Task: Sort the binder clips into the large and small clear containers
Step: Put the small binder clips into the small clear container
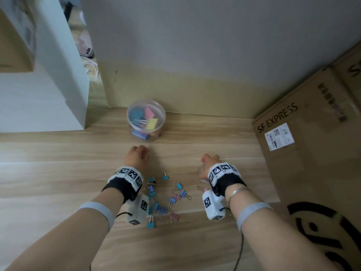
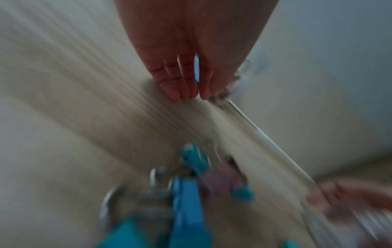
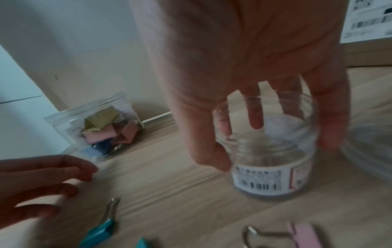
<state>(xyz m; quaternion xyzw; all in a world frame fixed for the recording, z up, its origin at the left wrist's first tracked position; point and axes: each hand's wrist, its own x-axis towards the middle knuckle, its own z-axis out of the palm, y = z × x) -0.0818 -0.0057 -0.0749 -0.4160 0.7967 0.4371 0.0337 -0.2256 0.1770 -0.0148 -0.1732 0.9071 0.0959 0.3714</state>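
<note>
A large clear container (image 1: 145,120) stands near the wall with several big coloured clips inside; it also shows in the right wrist view (image 3: 95,127). Several small blue, purple and pink binder clips (image 1: 162,196) lie scattered on the wood floor between my wrists. My right hand (image 1: 211,161) grips the rim of the small clear container (image 3: 273,167), a jar with a barcode label, standing upright on the floor. Its thumb is outside the rim and its fingers reach over the opening. My left hand (image 1: 136,153) hovers just before the large container, its fingers (image 2: 180,87) fairly straight and holding nothing. The left wrist view is blurred.
A brown "SF EXPRESS" cardboard box (image 1: 304,133) stands close on the right. A white cabinet (image 1: 48,85) fills the left side and a wall runs behind. A round clear piece (image 3: 371,151) lies right of the small jar. A blue clip (image 3: 99,229) and a pink clip (image 3: 303,234) lie nearest my right wrist.
</note>
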